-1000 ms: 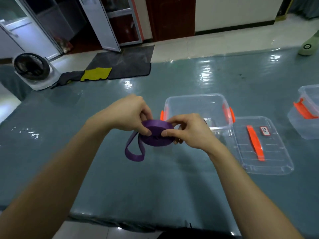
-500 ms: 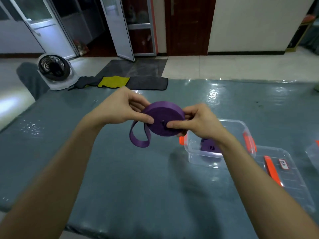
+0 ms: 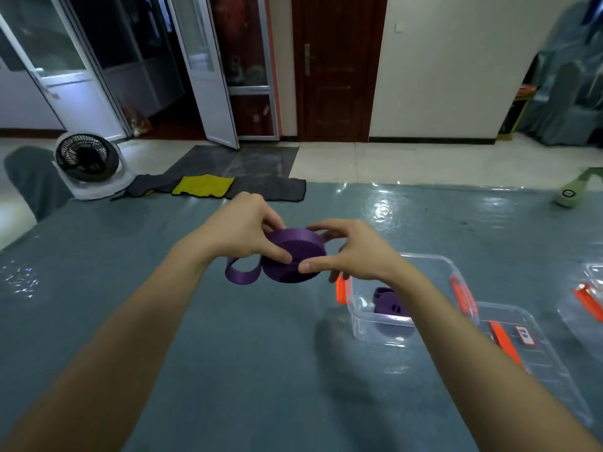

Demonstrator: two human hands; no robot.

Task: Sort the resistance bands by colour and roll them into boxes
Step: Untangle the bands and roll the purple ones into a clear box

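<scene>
Roll of purple band [image 3: 293,256] is up in the air between both hands, over the table [image 3: 212,370] and clear of it. Left hand [image 3: 239,231] pinches it, thumb across the near flat face, fingers curled over the far rim. Right hand [image 3: 355,249] pinches the opposite side, thumb on the same face, forefinger arched over the top edge. Both grips are narrow and closed on the coil itself.

Coil sits tilted, flat face toward the person and a bit downward, so the winding axis runs roughly along the line of sight. Loose tail [image 3: 243,272] loops out at the lower left, just under the left hand. Looks like the last short stretch to wind in.

Key relation: clear box [image 3: 368,324] lies down and to the right of the coil, open, right under the right forearm. Right hand is the nearer one, left is well apart from it. Purple rolls [image 3: 390,305] already lie in it, partly hidden by the arm, so I can't count them. Lid [image 3: 548,363] lies flat just right of the box, second box [image 3: 590,282] at the frame edge.

My read: tail feeds from the left, so the left hand guides and the right turns. Drop-off then goes right and down. Risk: ease either pinch early and the coil springs loose.
</scene>
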